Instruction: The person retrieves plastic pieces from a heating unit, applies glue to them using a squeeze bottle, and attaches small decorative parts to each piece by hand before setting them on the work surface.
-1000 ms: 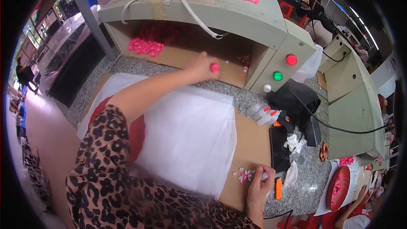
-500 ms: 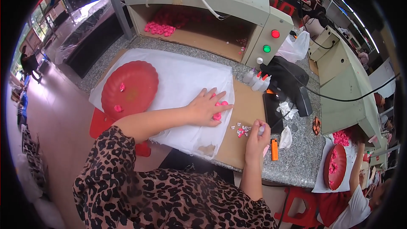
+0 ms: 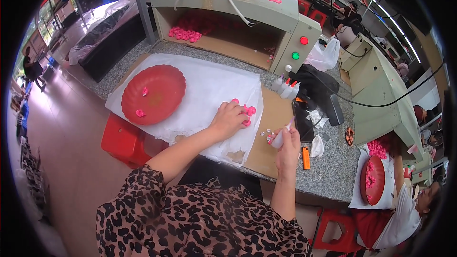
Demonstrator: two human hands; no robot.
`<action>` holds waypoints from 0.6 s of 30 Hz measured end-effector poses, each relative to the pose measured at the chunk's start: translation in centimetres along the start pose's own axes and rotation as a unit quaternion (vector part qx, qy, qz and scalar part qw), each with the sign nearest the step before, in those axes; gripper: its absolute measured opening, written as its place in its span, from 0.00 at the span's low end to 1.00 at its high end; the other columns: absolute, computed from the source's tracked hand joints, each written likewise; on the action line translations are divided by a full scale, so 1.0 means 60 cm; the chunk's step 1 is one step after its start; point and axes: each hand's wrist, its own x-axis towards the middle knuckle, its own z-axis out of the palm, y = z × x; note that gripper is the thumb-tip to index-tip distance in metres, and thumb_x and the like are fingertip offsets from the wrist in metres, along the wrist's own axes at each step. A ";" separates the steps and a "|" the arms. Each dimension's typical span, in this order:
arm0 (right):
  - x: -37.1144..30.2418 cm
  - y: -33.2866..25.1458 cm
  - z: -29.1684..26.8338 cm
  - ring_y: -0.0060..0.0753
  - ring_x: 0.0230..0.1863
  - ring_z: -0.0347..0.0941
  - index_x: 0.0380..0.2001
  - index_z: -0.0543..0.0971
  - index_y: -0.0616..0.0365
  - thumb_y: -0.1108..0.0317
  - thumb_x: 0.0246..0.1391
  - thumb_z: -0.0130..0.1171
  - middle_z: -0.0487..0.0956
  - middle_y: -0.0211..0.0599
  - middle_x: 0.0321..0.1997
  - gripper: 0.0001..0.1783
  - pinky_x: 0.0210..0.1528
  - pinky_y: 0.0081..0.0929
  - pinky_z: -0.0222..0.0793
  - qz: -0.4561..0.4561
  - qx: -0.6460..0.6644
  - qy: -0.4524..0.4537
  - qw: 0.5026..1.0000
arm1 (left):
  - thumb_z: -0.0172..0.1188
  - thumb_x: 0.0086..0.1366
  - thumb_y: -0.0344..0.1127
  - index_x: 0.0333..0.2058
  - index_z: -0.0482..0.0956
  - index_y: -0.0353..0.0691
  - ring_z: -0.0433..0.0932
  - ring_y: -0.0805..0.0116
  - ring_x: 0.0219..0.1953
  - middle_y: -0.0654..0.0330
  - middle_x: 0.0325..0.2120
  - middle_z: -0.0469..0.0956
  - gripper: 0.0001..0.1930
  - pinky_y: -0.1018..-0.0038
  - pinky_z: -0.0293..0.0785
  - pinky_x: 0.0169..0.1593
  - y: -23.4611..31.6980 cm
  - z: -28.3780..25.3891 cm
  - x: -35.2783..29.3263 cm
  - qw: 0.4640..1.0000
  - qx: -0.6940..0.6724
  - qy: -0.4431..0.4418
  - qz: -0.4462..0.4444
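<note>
My left hand (image 3: 228,121) rests on the white paper sheet (image 3: 204,78), its fingers bent and closed around small pink moulded pieces (image 3: 250,110), which partly show past the fingertips. Their exact kind is too small to make out. In my right hand (image 3: 288,151) is a small white squeeze bottle (image 3: 279,141) with a thin purple nozzle tilted up and away. Right beside the bottle, tiny white and pink bits (image 3: 270,137) lie on the brown cardboard. To the left, a red scalloped plate (image 3: 157,74) holds two pink pieces.
A pale metal box (image 3: 223,0) with an open front stands behind, pink pieces inside. At right are small white bottles (image 3: 288,89), a black pouch (image 3: 319,83), crumpled tissue (image 3: 317,146) and an orange lighter (image 3: 306,158). A co-worker's arm (image 3: 399,171) reaches beside another red plate (image 3: 375,181).
My left hand has gone from spread fingers to bent ones around the pink pieces. The bottle in my right hand has turned and now shows its white body and nozzle. The view has shifted slightly.
</note>
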 end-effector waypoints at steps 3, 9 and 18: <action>-0.019 0.003 0.008 0.26 0.24 0.68 0.38 0.64 0.60 0.68 0.52 0.47 0.71 0.36 0.26 0.11 0.26 0.21 0.66 0.041 0.040 -0.053 0.997 | 0.61 0.43 0.35 0.27 0.76 0.44 0.65 0.64 0.42 0.64 0.29 0.72 0.09 0.66 0.58 0.46 0.011 -0.014 0.011 1.000 -0.014 0.011 0.024; -0.042 0.016 0.010 0.22 0.20 0.61 0.37 0.66 0.61 0.56 0.54 0.43 0.69 0.36 0.25 0.17 0.20 0.15 0.57 0.193 0.218 -0.151 0.945 | 0.52 0.55 0.34 0.31 0.74 0.37 0.73 0.63 0.29 0.60 0.26 0.73 0.07 0.70 0.68 0.36 0.068 -0.041 -0.009 0.826 -0.520 -0.127 -0.174; -0.051 0.048 0.027 0.22 0.20 0.60 0.32 0.67 0.65 0.55 0.56 0.40 0.68 0.37 0.23 0.20 0.19 0.14 0.56 0.304 0.394 -0.097 0.862 | 0.44 0.62 0.42 0.34 0.69 0.34 0.73 0.66 0.29 0.58 0.27 0.72 0.15 0.69 0.72 0.37 0.107 -0.011 -0.054 0.379 -0.863 -0.028 -0.333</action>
